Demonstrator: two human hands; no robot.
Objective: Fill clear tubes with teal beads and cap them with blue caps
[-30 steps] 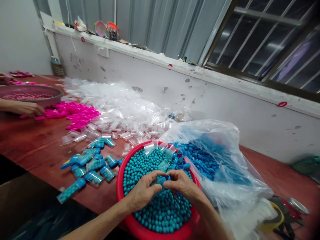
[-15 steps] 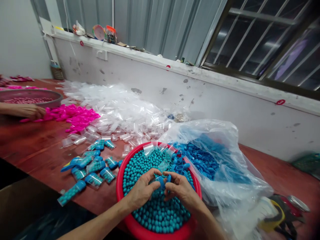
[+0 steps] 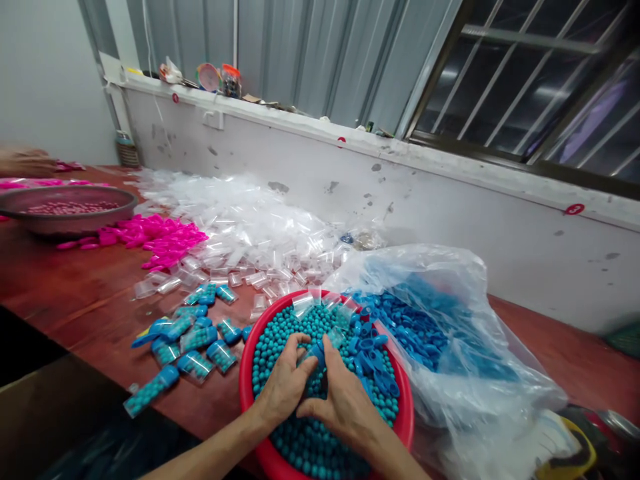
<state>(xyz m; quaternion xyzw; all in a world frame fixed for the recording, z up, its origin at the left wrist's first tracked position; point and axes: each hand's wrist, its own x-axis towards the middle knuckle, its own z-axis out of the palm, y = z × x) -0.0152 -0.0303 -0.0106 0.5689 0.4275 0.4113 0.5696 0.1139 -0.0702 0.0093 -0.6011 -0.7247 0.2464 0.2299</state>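
Note:
A red basin (image 3: 246,380) full of turquoise beads (image 3: 280,327) is in front of me, and both my hands are over it. In my left hand (image 3: 285,380) the fingers are bent round a small clear container with a blue cap (image 3: 316,351), mostly hidden by the fingers. My right hand (image 3: 343,393) lies close against it, index finger stretched along the cap and thumb spread away below. Loose blue caps (image 3: 370,353) lie on the beads at the basin's right side. Clear empty containers (image 3: 303,305) rest at its far rim.
Bead-filled containers with blue caps (image 3: 195,363) lie left of the basin. A clear plastic bag of blue caps (image 3: 415,320) stands right. Behind are a heap of clear containers (image 3: 250,220) and pink pieces (image 3: 170,237). Another person's hand (image 3: 25,162) is beyond a bowl (image 3: 75,223).
The separate blue piece in my right hand no longer shows apart; my right fingers have straightened and my hands have come together. The other person's hand has left the pink pieces. The view has shifted slightly.

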